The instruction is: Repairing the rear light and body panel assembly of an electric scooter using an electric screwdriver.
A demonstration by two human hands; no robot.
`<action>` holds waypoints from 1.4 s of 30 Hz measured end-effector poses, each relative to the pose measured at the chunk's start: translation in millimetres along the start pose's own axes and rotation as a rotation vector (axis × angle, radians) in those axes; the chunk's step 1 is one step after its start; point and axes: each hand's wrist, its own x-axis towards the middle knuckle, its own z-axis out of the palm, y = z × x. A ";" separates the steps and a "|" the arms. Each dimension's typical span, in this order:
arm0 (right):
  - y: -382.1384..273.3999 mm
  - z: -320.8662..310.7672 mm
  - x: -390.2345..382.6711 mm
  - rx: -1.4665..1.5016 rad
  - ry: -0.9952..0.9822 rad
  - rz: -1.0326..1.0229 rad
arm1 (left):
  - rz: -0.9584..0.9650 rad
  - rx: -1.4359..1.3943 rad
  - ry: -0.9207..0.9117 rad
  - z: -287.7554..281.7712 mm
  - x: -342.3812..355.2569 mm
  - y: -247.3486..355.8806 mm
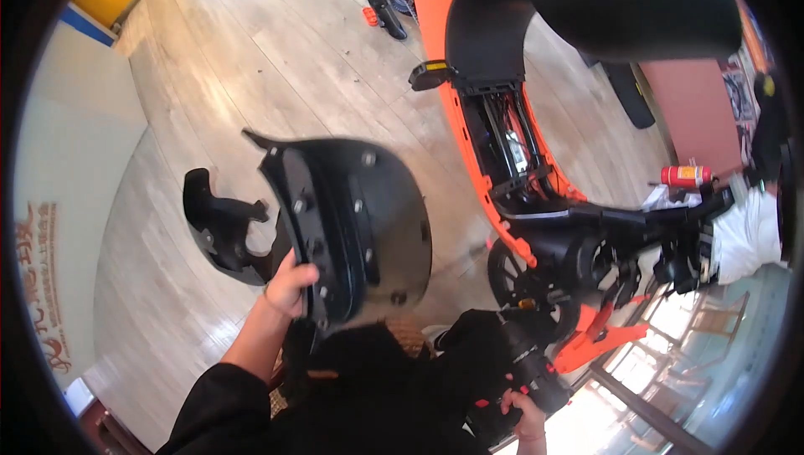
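Note:
My left hand (289, 284) grips the lower left edge of a curved black plastic panel (398, 233), which is held up in front of me. Several bolts or studs show along its raised part and rim. In my right hand (524, 418), low on the right, is a black and red cordless power tool (536, 374). To the right of the panel stands an orange and black scooter (469, 141). Its body is open in the middle, so wiring and metal frame (507, 141) show inside.
Another curved black part (213, 212) lies on the wood-look floor (226, 78) beyond my left arm. Farther off is a small black and orange piece (385, 13). At the right are a red cylinder (687, 175), a reddish board (695, 112) and white cloth (749, 237).

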 end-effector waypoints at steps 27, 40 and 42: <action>-366.1 308.8 -101.2 -0.777 -0.325 0.378 | 0.122 -0.560 0.686 70.3 -156.5 136.8; -505.0 410.1 -17.3 -0.593 -0.346 -0.070 | -0.040 -0.249 0.942 156.6 -166.3 379.6; -522.9 428.3 21.0 -0.412 -0.207 -0.143 | 0.004 -0.397 0.641 166.1 -136.4 433.6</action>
